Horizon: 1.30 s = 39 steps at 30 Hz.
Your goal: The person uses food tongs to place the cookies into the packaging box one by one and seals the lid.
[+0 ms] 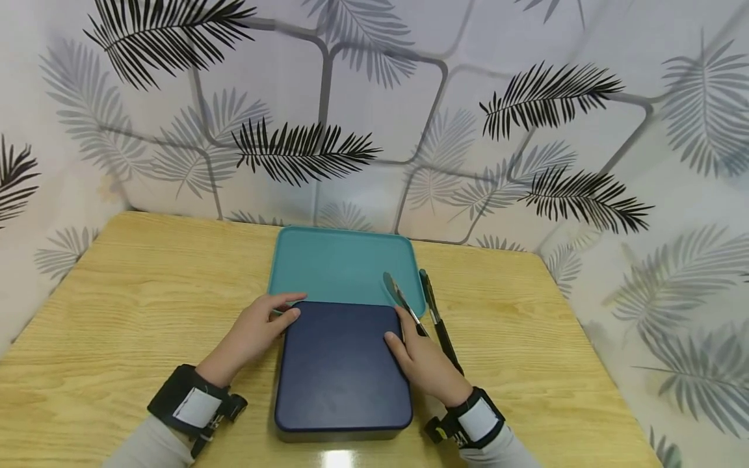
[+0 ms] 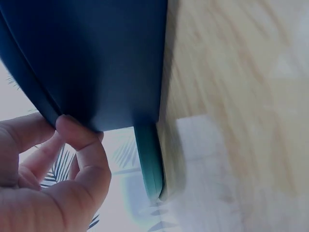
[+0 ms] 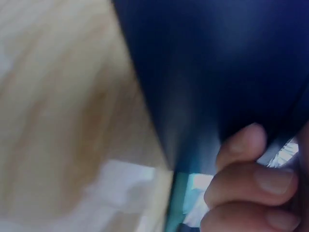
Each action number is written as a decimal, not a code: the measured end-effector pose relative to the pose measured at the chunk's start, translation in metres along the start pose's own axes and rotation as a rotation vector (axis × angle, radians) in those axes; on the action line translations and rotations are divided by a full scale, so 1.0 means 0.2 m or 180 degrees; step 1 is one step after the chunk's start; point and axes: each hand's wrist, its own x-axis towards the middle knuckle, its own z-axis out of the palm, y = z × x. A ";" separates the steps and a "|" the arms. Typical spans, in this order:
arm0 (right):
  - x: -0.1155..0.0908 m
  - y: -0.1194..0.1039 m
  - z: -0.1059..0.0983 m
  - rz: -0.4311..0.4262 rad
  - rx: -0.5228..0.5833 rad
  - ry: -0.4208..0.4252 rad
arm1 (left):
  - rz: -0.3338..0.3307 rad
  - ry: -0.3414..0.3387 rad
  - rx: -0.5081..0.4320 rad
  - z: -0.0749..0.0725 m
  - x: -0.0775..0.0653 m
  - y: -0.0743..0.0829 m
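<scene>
A dark blue rectangular box (image 1: 345, 367) with rounded corners lies on the wooden table, its seam showing in the left wrist view. My left hand (image 1: 263, 325) pinches its far left corner, and the fingertips meet its edge in the left wrist view (image 2: 72, 159). My right hand (image 1: 430, 361) grips the far right corner, thumb on the top and fingers along the side; several curled fingertips (image 3: 251, 183) show in the right wrist view. A slim tool with a flat blade (image 1: 398, 292) passes beside the right fingers, its lower part hidden by that hand.
Behind the box lies a teal tray (image 1: 333, 260), partly covered by the box's far edge. A second slim tool with a black handle (image 1: 443, 335) lies right of the tray on the wooden table (image 1: 175, 279). A leaf-patterned cloth (image 1: 374, 97) hangs along the back.
</scene>
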 end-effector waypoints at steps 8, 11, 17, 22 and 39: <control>-0.02 0.01 0.03 0.0086 0.0281 0.0016 | -0.0058 -0.0168 -0.0231 -0.01 0.00 0.00; -0.03 -0.03 0.02 0.0072 -0.0092 0.0171 | 0.0008 -0.0261 -0.0058 -0.01 -0.03 0.01; -0.15 -0.12 0.04 -0.0224 -0.0986 0.0226 | 0.0175 -0.0795 0.0524 0.04 -0.11 0.08; -0.24 -0.14 0.09 -0.0563 -0.0954 -0.0105 | 0.0238 -0.1016 0.0608 0.07 -0.13 0.12; -0.20 -0.12 0.11 -0.0734 -0.0860 -0.0161 | 0.0283 -0.1066 0.0635 0.05 -0.11 0.10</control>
